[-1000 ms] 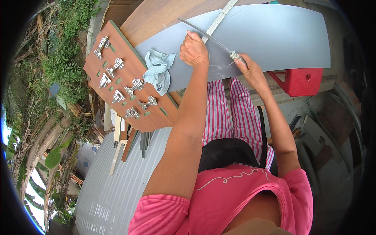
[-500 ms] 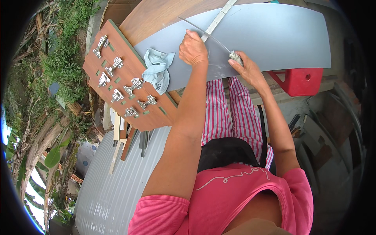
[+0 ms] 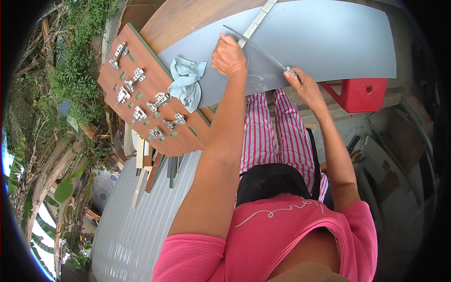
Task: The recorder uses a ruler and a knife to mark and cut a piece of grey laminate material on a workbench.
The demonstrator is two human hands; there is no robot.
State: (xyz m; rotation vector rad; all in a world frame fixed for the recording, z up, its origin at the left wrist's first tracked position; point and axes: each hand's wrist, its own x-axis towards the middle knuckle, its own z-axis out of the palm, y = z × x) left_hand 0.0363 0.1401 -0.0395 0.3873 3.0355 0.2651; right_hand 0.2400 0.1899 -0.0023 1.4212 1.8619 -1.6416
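A long pale strip point(image 3: 257, 21) with cross lines along it lies slantwise over the grey-blue sheet point(image 3: 324, 42). Its near end runs to my left hand point(image 3: 229, 54), which is closed around it in a fist. My right hand point(image 3: 304, 86) grips the pale, wrapped-looking handle of a thin saw-like blade point(image 3: 264, 52). The blade crosses the strip just beyond my left hand, its tip pointing up and left. Whether its edge is toothed is too small to tell. A light blue cloth point(image 3: 186, 81) lies crumpled left of my left hand.
Several metal hinges point(image 3: 158, 102) rest on a brown slotted board point(image 3: 188, 136) at the left. Under the sheet's right side stands a red plastic stool point(image 3: 364, 96). Narrow offcuts point(image 3: 154, 171) jut over a corrugated grey panel point(image 3: 136, 225). Plants grow at the far left.
My right hand has drawn the blade back to the right and slightly toward me, so its tip sits closer to the strip. My left hand keeps its grip.
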